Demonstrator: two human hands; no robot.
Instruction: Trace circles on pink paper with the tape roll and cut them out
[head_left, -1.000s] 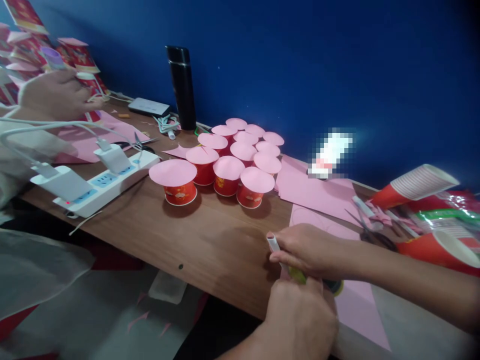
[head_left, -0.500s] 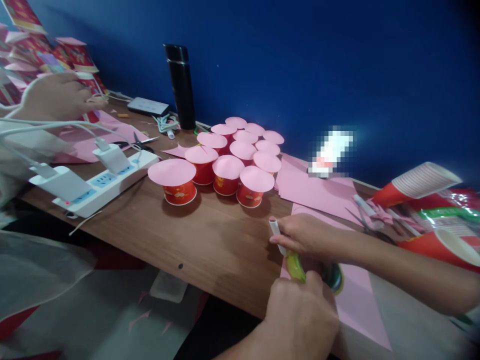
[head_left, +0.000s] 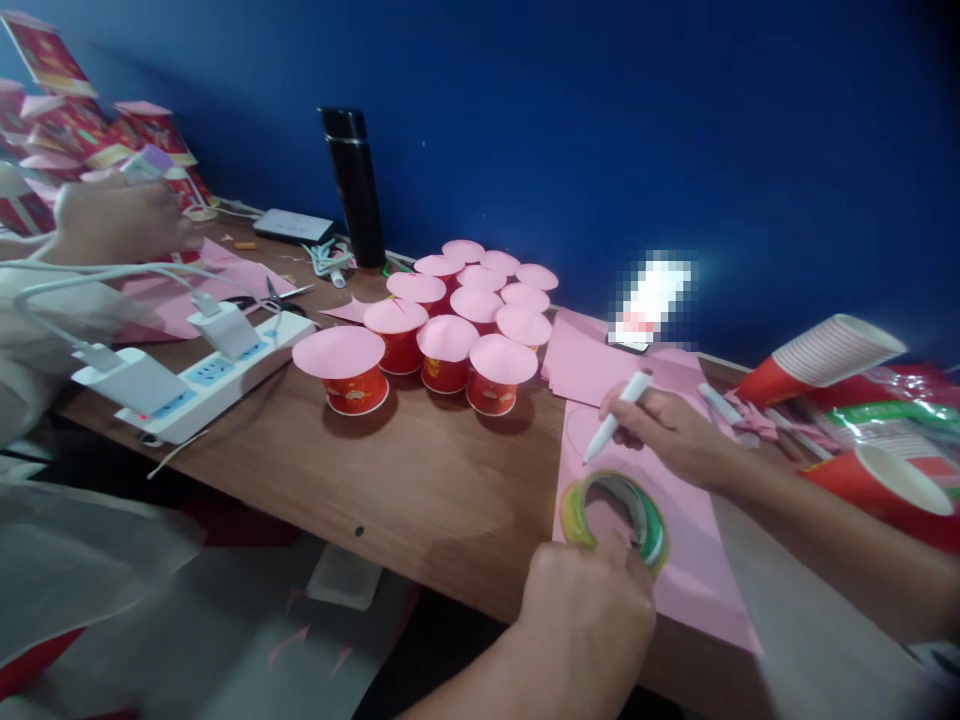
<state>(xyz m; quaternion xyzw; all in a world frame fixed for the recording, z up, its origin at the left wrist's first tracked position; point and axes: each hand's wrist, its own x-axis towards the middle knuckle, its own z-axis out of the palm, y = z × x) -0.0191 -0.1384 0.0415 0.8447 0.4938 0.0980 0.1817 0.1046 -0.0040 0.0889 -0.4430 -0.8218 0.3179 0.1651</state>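
My left hand [head_left: 589, 612] is closed on a roll of tape [head_left: 616, 517] with a green-yellow rim, which lies flat on a pink paper sheet [head_left: 697, 560] near the table's front edge. My right hand [head_left: 671, 432] grips a white pen [head_left: 616, 415], tip down just above the paper, a little beyond the roll. A faint drawn curve shows on the paper near the pen tip. Left of my hands stands a cluster of several red paper cups [head_left: 444, 330], each covered with a pink paper disc.
Another person's hand [head_left: 112, 220] works at the far left over pink paper. A white power strip [head_left: 202, 372] with chargers, scissors [head_left: 274, 295], a black flask [head_left: 352, 185], stacked red cups [head_left: 821, 365] and a plastic bag lie on the wooden table [head_left: 420, 480].
My right hand has lifted off the roll and drawn back with the pen, now tip down. The tape roll now lies uncovered under my left hand. The view shifted slightly.
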